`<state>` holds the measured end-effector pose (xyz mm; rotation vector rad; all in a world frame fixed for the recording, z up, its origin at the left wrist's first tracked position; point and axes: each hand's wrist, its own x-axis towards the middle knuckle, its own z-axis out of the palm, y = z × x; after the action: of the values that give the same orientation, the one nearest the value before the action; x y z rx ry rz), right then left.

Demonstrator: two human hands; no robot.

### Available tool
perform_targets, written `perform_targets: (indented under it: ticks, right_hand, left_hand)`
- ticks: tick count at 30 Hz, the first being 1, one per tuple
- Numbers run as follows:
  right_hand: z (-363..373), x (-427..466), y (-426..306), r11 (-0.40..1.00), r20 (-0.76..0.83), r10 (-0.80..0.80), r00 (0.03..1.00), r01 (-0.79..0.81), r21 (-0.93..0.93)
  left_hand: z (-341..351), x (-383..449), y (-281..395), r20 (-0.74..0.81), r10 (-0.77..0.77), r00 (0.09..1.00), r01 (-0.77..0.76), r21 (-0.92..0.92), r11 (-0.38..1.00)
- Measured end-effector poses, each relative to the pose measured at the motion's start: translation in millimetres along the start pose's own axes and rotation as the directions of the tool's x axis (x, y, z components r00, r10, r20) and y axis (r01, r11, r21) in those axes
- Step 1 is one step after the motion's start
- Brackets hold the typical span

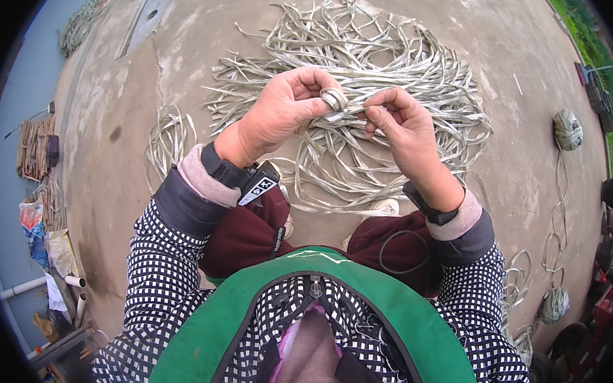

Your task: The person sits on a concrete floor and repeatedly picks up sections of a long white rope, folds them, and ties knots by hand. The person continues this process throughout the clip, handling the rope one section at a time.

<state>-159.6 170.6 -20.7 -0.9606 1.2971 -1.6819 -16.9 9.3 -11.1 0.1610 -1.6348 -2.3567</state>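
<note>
My left hand [272, 110] pinches a small wound coil of pale, flat plastic strapping [334, 98] between thumb and index finger. Just to its right is my right hand [408, 126], thumb and fingertips drawn close together. Whether a strand is between those fingertips cannot be made out against the strapping behind. Beneath both hands a large loose heap of whitish-grey strapping [424, 80] spreads over the concrete floor [200, 32]. Some of its strands loop back towards a pale shoe [384, 207] at my feet.
A smaller strapping bundle [170, 138] lies left. On the right are two wound balls, an upper one [567, 129] and a lower one [555, 305], with strands trailing. Stacked sticks [34, 148] and pipes [75, 281] line the left wall. Wheeled equipment [601, 315] stands at far right.
</note>
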Motion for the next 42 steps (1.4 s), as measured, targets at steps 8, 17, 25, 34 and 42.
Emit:
perform_targets:
  ticks: [8,17,25,34,42]
  right_hand:
    - [5,-4,-1,0.987,0.002,-0.059,0.998,0.058,0.151]
    - [3,1,4,0.945,-0.147,-0.163,0.976,0.111,-0.308]
    - [-5,6,8,0.954,-0.157,-0.12,0.98,0.07,-0.292]
    - [1,3,11,0.926,-0.23,-0.187,0.955,0.094,-0.366]
    - [1,4,0,0.987,-0.26,-0.138,0.956,0.111,-0.115]
  left_hand:
    - [-3,-1,-1,-0.085,0.097,0.992,-0.104,-0.088,0.991]
    - [-1,1,-10,-0.153,0.054,0.987,-0.069,-0.09,0.994]
    - [2,0,-8,0.006,0.028,1.0,-0.027,-0.117,0.993]
    - [13,3,-8,0.024,0.076,0.997,-0.079,0.178,0.981]
    - [8,6,-12,0.094,0.2,0.975,-0.22,0.358,0.907]
